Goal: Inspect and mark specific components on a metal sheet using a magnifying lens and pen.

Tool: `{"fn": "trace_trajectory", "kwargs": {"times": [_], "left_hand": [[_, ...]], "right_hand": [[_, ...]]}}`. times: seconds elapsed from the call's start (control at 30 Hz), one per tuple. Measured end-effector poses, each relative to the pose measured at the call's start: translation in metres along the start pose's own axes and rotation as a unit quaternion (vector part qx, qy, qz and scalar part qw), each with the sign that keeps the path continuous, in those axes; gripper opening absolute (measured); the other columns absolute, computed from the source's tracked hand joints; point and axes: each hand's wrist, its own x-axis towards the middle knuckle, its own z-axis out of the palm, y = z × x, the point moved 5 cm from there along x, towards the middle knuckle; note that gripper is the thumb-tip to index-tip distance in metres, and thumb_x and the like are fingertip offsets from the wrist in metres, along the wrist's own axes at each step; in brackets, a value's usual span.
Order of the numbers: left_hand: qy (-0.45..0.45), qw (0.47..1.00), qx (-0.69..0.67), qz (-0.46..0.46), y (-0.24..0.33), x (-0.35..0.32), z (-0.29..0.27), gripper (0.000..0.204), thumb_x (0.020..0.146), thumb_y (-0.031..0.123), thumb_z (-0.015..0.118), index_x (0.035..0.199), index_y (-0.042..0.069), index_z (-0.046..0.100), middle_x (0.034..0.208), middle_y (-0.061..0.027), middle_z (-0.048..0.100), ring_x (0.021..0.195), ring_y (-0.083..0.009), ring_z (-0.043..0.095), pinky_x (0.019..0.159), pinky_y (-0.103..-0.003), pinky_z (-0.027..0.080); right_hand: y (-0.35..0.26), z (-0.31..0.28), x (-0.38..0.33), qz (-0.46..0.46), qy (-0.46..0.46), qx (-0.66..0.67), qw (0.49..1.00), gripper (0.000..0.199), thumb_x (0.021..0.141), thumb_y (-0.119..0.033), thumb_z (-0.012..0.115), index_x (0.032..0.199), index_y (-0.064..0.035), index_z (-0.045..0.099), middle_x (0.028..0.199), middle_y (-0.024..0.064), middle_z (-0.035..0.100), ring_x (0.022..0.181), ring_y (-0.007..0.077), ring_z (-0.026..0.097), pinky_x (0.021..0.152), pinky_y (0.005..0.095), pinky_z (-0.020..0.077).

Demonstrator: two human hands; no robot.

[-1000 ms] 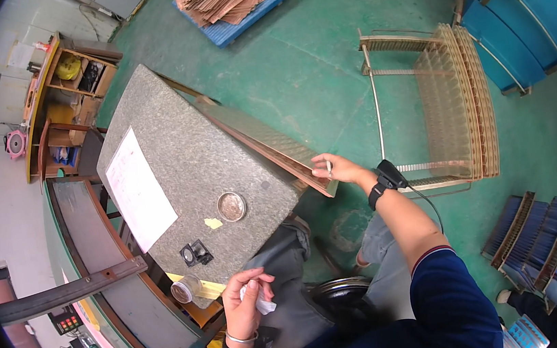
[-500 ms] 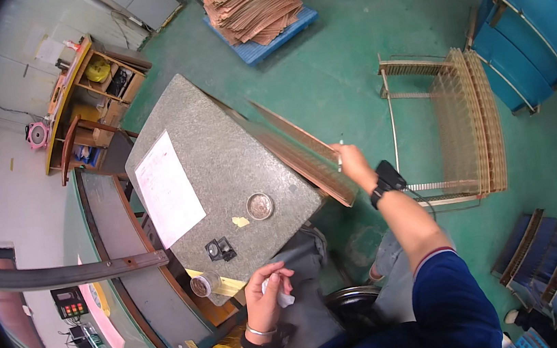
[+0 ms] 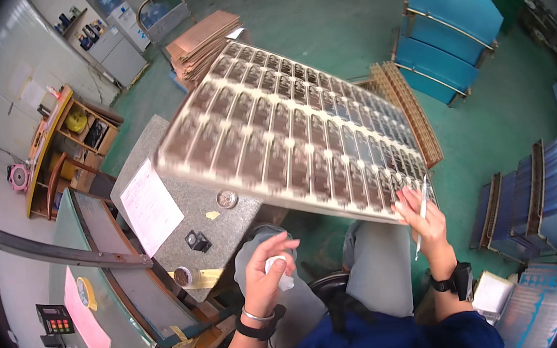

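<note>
One large brown panel [image 3: 294, 127] — a single sheet printed with a grid of small repeated rectangles — is lifted flat and tilted above the grey stone tabletop [image 3: 190, 211], its near corner gripped by the right hand [image 3: 421, 216], which also pinches one thin white pen [image 3: 422, 216] against the sheet. The left hand [image 3: 266, 275] is curled closed around one small white wad [image 3: 279, 270], held over the lap, apart from the panel. On the tabletop lie one white paper sheet [image 3: 148, 206], one round metal tin [image 3: 227, 198] and one small black magnifier [image 3: 197, 241].
</note>
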Motion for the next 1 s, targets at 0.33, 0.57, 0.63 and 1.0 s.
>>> {"fn": "trace_trajectory", "kwargs": {"times": [0.33,0.57,0.63,1.0], "left_hand": [[0.086,0.991,-0.102,-0.015,0.008,-0.053,-0.005,0.019,0.092,0.017,0.052,0.1,0.001,0.055,0.083,-0.0052,0.059,0.066,-0.0106,0.05,0.054,-0.025,0.038],[0.054,0.981,-0.126,-0.138,-0.049,-0.088,-0.036,0.032,0.093,0.019,0.052,0.12,0.004,0.046,0.1,-0.003,0.058,0.076,-0.009,0.053,0.054,-0.022,0.039],[0.044,0.977,-0.135,-0.159,-0.071,-0.099,-0.046,0.032,0.093,0.019,0.052,0.12,0.004,0.047,0.1,-0.0033,0.058,0.077,-0.0089,0.053,0.054,-0.022,0.039],[0.103,0.954,-0.15,-0.237,-0.101,-0.117,-0.044,0.031,0.096,0.023,0.048,0.118,0.002,0.047,0.093,-0.0036,0.059,0.072,-0.007,0.053,0.056,-0.023,0.043]], "right_hand": [[-0.072,-0.031,-0.078,-0.136,-0.134,-0.096,0.977,0.041,0.075,-0.018,0.074,0.114,-0.0216,0.06,0.117,0.0119,0.06,0.109,0.0234,0.058,0.099,0.0454,0.0386],[-0.13,-0.011,-0.097,-0.03,-0.294,0.254,0.921,0.045,0.078,-0.029,0.068,0.119,-0.0129,0.057,0.135,0.0108,0.048,0.122,0.0257,0.047,0.106,0.0478,0.0283],[-0.135,0.007,-0.097,-0.014,-0.241,0.265,0.933,0.038,0.077,-0.017,0.069,0.114,-0.0106,0.06,0.127,0.0114,0.054,0.112,0.0277,0.054,0.096,0.0428,0.04],[-0.217,0.074,-0.12,-0.139,-0.206,0.328,0.912,0.029,0.077,-0.014,0.069,0.105,-0.0088,0.063,0.102,0.0074,0.061,0.089,0.024,0.059,0.079,0.0364,0.0473]]}}
